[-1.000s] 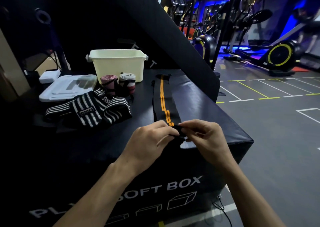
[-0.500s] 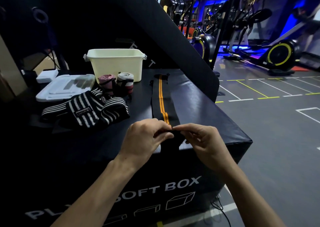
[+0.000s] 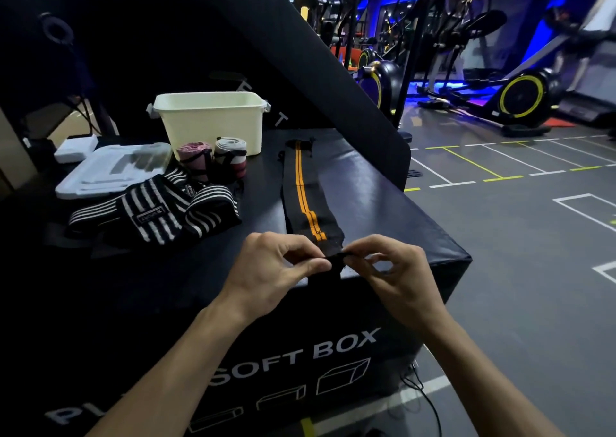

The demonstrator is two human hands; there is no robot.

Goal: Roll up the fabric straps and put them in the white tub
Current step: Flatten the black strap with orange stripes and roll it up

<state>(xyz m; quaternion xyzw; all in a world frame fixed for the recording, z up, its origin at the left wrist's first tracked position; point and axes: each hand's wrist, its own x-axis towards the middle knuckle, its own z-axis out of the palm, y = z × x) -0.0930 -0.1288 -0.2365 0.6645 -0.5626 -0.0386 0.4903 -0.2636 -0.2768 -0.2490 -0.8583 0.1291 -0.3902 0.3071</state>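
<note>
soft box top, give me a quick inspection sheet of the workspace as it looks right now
surface: black padded soft box, top flat, holds all the work.
job's things: black fabric strap with orange stripe lying straight, near end being rolled; white plastic tub at the back, inside not visible; pink rolled strap and grey rolled strap standing in front of the tub; black-and-white striped straps loose in a heap.
clutter: white tub lid; small white box.
hands: left hand and right hand both pinch the strap's near end.
cables: thin black cable on the floor.
surroundings: gym machines, marked floor.
</note>
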